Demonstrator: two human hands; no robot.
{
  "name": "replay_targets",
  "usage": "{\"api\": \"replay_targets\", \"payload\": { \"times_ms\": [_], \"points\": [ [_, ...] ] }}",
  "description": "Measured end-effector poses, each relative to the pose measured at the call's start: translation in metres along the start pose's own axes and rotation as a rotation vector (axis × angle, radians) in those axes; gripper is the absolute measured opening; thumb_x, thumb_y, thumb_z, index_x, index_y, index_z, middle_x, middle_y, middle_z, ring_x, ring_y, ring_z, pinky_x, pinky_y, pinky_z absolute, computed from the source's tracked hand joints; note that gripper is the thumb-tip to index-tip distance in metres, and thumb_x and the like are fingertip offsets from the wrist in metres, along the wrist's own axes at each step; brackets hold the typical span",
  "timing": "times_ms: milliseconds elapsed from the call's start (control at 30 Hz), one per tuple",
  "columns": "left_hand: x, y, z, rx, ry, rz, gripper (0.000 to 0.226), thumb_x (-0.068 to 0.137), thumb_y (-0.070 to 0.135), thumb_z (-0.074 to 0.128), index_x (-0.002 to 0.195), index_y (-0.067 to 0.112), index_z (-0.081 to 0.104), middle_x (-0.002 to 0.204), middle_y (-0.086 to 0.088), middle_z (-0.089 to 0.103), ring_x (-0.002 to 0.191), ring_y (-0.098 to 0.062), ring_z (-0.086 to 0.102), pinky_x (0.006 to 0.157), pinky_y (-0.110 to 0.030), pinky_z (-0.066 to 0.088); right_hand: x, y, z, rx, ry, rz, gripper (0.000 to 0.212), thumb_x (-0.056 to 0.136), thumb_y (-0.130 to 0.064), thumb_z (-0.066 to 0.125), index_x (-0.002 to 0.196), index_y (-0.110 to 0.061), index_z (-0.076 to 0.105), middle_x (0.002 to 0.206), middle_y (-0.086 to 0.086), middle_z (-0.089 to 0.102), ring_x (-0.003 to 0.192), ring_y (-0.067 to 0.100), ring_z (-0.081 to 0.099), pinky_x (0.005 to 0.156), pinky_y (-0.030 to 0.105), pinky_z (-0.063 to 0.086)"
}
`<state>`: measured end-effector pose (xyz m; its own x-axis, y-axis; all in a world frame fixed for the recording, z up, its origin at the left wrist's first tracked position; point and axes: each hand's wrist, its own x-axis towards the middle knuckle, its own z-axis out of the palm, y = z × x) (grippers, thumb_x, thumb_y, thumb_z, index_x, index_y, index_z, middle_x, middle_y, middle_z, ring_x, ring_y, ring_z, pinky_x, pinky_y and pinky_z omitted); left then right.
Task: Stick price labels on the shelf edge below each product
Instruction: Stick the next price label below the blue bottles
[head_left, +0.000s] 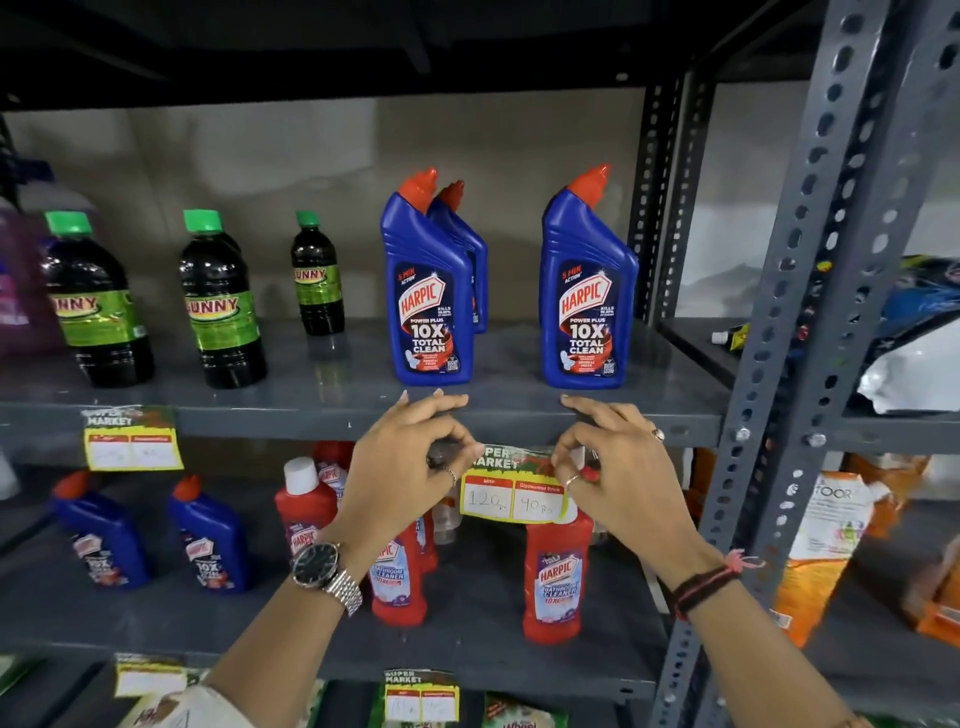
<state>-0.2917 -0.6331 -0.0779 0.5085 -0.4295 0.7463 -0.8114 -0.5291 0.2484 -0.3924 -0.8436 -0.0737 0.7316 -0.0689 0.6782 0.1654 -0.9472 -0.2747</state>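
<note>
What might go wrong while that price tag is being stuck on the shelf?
The price label is pinched at its top corners by the left hand and right hand, so it may go on crooked. Fingers reach over the shelf edge close to the blue Harpic bottles; a bump might tip one.

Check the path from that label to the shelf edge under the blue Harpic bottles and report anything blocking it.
Nothing visible blocks it. The label hangs at the shelf edge, pinched by the left hand and right hand at its top corners. The edge between them looks bare; the blue bottles stand above.
</note>
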Motion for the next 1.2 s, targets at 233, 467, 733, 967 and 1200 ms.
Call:
{"api": "replay_targets", "payload": {
  "times_ms": [233,467,733,967,1200],
  "points": [
    [0.013,0.005,0.000,-0.072,0.108,-0.035,0.019,0.082,0.045,0.066,0.080,0.026,0.069,0.101,0.016,0.072,0.093,0.003,0.061,0.090,-0.035,0.050,0.011,-0.001,0.003,0.003,0.160,0.033,0.005,0.077,-0.022,0.067,0.078,-0.017,0.065,0.099,-0.003,0.070,0.092,0.014,0.053,0.077,0.028,0.034],
    [0.015,0.005,0.006,-0.101,0.138,-0.071,0.018,0.082,0.043,0.068,0.077,0.025,0.068,0.094,0.016,0.071,0.086,0.002,0.063,0.079,-0.041,0.053,0.017,-0.003,0.012,0.022,0.256,0.084,0.014,0.077,-0.024,0.071,0.080,-0.017,0.059,0.086,-0.002,0.069,0.086,0.016,0.054,0.074,0.032,0.041],
    [0.017,0.011,0.015,-0.017,0.183,-0.148,0.028,0.075,0.048,0.071,0.072,0.022,0.063,0.094,0.014,0.069,0.087,-0.006,0.061,0.088,-0.039,0.045,0.022,-0.010,0.023,-0.076,0.323,0.142,0.038,0.069,-0.045,0.075,0.089,-0.019,0.055,0.086,-0.001,0.064,0.085,0.018,0.052,0.072,0.034,0.043],
    [0.016,0.012,0.021,-0.057,0.206,-0.195,0.039,0.071,0.049,0.075,0.087,0.021,0.053,0.094,0.011,0.068,0.087,-0.008,0.059,0.090,-0.027,0.037,0.025,-0.005,0.020,-0.033,0.302,0.125,0.032,0.072,-0.040,0.075,0.084,-0.022,0.051,0.082,-0.006,0.062,0.078,0.012,0.045,0.070,0.029,0.033],
    [0.013,0.004,0.010,-0.176,0.110,-0.176,0.032,0.079,0.034,0.073,0.090,0.030,0.043,0.100,0.013,0.068,0.099,-0.010,0.061,0.092,-0.040,0.047,0.021,0.004,0.011,0.084,0.190,0.118,0.024,0.081,-0.019,0.068,0.084,-0.027,0.046,0.089,0.000,0.069,0.086,0.014,0.056,0.074,0.028,0.040]
  ]
}}
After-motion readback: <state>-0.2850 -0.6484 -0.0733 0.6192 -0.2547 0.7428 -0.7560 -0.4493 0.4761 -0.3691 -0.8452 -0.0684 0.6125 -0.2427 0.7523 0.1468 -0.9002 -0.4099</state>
